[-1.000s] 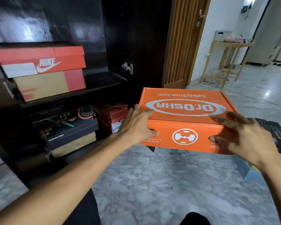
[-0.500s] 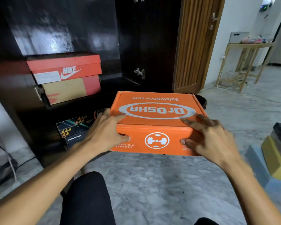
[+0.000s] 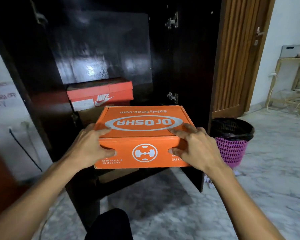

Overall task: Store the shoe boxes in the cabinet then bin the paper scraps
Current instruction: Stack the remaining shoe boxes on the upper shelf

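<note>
I hold an orange Dr.OSHA shoe box (image 3: 142, 135) in the air in front of the dark cabinet (image 3: 100, 49). My left hand (image 3: 89, 147) grips its near left corner and my right hand (image 3: 197, 148) grips its near right corner, fingers on the lid and front. Behind it, on the cabinet shelf, stands a red Nike shoe box (image 3: 100, 94). A few white paper scraps (image 3: 208, 181) lie on the floor by the open cabinet door (image 3: 185, 66).
A pink mesh bin (image 3: 232, 141) with a black liner stands on the marble floor right of the cabinet door. A slatted wooden door (image 3: 239, 54) is behind it. A wooden side table (image 3: 293, 80) stands at far right. My dark knee (image 3: 111, 224) is at the bottom.
The orange box has moved left and closer to the cabinet, now in front of the Nike box. The view has swung right, bringing the bin into sight.
</note>
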